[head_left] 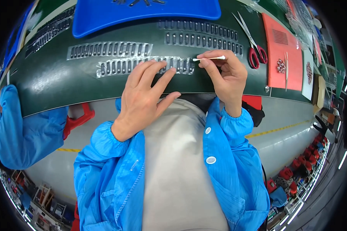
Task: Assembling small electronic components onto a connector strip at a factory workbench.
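Observation:
Between the thumb and fingers of my right hand (230, 75) is a cotton swab (210, 59), held nearly level, one tip pointing left toward the end of a strip of small dark parts in clear film (113, 67). My left hand (144, 92) lies over the middle of that same strip, fingers spread and fingertips touching it. Part of the strip is hidden beneath those fingers. Just behind it lies another film strip of dark parts (108, 50). Further right, two more strips (204, 40) lie one behind the other.
A blue tray (146, 14) with a few dark parts stands at the back. Scissors (251, 44) with red handles lie at right, beside a red mat (277, 50) bearing tweezers (286, 71) and small metallic pieces (281, 66). A co-worker's blue sleeve (15, 127) is at left.

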The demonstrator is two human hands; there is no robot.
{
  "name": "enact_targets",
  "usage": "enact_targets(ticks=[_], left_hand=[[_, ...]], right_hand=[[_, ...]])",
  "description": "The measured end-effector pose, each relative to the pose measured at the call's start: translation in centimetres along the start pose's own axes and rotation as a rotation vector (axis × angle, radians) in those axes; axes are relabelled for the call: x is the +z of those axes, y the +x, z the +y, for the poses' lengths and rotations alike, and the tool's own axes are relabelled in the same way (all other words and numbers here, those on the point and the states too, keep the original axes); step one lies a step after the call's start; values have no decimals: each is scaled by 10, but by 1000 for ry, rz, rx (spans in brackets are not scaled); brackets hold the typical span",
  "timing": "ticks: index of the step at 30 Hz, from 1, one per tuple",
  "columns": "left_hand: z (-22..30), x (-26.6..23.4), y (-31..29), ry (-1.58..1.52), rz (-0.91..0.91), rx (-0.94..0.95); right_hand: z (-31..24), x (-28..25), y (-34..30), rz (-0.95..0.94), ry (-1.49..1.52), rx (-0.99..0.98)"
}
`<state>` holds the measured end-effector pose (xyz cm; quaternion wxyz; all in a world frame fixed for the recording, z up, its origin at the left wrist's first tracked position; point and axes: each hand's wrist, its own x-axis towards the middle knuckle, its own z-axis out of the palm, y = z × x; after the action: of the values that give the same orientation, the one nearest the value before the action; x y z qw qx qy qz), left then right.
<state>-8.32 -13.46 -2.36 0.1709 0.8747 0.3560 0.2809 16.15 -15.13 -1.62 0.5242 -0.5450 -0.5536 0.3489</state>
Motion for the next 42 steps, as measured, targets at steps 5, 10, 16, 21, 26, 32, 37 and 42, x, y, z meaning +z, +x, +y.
enact_targets(ticks=[5, 10, 16, 21, 26, 32, 37, 42], left_hand=[[1, 3, 2, 13, -34, 11], [5, 5, 3, 41, -57, 2], [14, 10, 8, 42, -97, 70], [15, 15, 9, 78, -132, 59], [16, 15, 9, 102, -131, 49], [14, 17, 8, 138, -132, 55], [12, 17, 6, 105, -119, 61], [7, 13, 6, 25, -70, 46]], right_hand=[[5, -11, -4, -18, 25, 1], [7, -13, -3, -52, -2, -18], [6, -13, 0, -154, -133, -57], [6, -11, 2, -179, -239, -141], [7, -11, 2, -176, -272, -171], [7, -8, 0, -123, -234, -132], [10, -11, -3, -117, -133, -112], [10, -8, -2, -94, -39, -42]])
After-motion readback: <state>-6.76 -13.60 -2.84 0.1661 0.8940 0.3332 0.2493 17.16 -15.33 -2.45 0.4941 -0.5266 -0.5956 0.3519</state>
